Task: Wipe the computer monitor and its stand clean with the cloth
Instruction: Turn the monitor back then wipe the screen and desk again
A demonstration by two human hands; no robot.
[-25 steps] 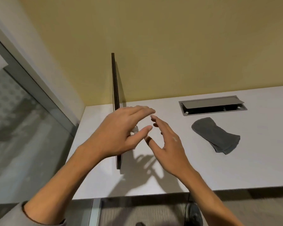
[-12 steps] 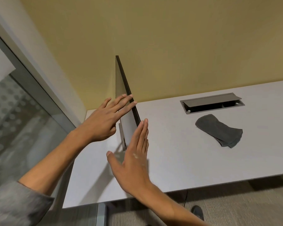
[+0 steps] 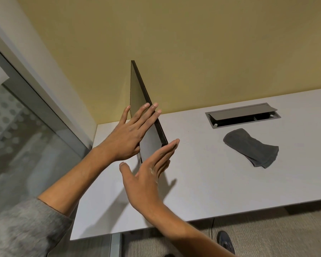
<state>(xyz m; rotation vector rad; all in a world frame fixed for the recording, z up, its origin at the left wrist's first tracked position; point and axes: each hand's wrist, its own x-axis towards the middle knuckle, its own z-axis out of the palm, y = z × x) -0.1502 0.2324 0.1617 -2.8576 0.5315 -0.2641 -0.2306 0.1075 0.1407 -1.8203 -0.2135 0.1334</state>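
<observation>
The thin dark monitor (image 3: pixel 137 101) stands on the white desk (image 3: pixel 211 182), seen almost edge-on with its grey face turned to the left. My left hand (image 3: pixel 132 134) lies flat against that face, fingers spread. My right hand (image 3: pixel 148 179) is held flat and upright at the monitor's near lower corner, fingertips beside the black edge. Neither hand grips anything. The folded grey cloth (image 3: pixel 250 147) lies on the desk well to the right, apart from both hands. The hands hide the monitor's stand.
A grey cable hatch (image 3: pixel 243 117) with its lid ajar is set into the desk behind the cloth. A glass partition (image 3: pixel 26 136) runs along the left side. The yellow wall stands behind. A shoe (image 3: pixel 225 242) shows on the carpet below the desk's front edge.
The monitor has gone from fully edge-on to showing its left face. My left hand moved onto that face and my right hand rose flat beside the near corner.
</observation>
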